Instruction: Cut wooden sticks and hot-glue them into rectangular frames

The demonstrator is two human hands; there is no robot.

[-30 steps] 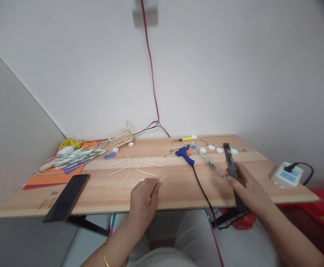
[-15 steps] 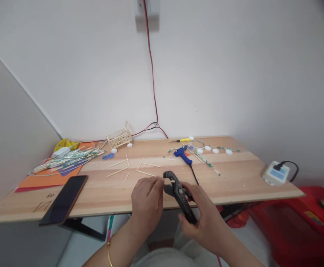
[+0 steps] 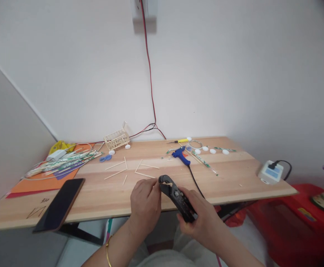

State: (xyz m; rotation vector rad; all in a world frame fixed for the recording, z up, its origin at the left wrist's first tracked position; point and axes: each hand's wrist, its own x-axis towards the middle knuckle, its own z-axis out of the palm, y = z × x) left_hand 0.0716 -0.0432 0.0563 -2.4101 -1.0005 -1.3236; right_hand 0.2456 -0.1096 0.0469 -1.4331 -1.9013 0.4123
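Observation:
My right hand [image 3: 203, 215] is wrapped round the handles of black pruning shears [image 3: 175, 194], whose hooked jaws point up and left over the table's front edge. A short length of pale wooden stick [image 3: 167, 183] shows between the jaws. Close against the jaw tips, my left hand [image 3: 145, 204] is closed in a pinch on the stick; its fingertips are mostly hidden behind the knuckles. Just beyond the hands, several thin wooden sticks [image 3: 146, 165] lie in angled pairs on the wooden table [image 3: 139, 191].
Behind the sticks stands a small stick-built frame [image 3: 116, 139]. A blue glue gun [image 3: 182, 155] with a black cable lies right of centre, near white caps [image 3: 212, 151] and a yellow-handled tool [image 3: 182, 141]. At left are wrapped chopsticks [image 3: 69, 161] and a phone [image 3: 60, 204]; at right, a white plug box [image 3: 271, 171].
The shears' jaws have closed in around the stick and shifted slightly left, and my right hand has squeezed the handles nearer together. The whole view has turned a little to the right.

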